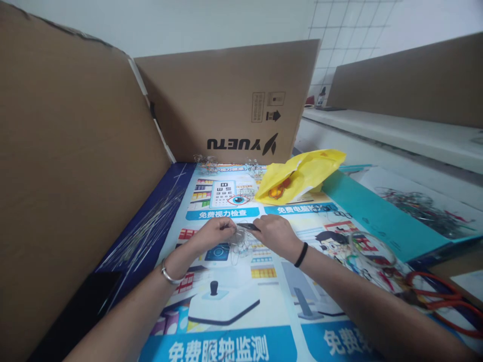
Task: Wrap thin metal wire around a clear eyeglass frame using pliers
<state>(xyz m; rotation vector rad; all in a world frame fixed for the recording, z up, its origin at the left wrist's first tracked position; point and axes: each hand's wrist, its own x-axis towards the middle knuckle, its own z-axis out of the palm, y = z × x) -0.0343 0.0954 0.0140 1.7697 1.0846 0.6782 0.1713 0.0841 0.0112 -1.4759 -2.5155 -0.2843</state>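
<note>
My left hand (pixel 216 232) and my right hand (pixel 274 232) meet over the middle of a printed poster (pixel 226 311) that covers the table. The left fingers pinch a clear, thin-wired eyeglass frame (pixel 238 242) that hangs down between the hands. The right fingers are closed on a small dark tool or strip (pixel 249 227) whose tip points left at the frame. A silver bangle is on my left wrist and a black band on my right wrist.
Cardboard walls (pixel 226 100) stand at the left and back. A yellow plastic bag (pixel 298 176) lies behind the hands. Thin metal wires (pixel 145 229) lie at the left. Red-handled pliers (pixel 437 296), a clear tape ring (pixel 372 249) and small parts lie at the right.
</note>
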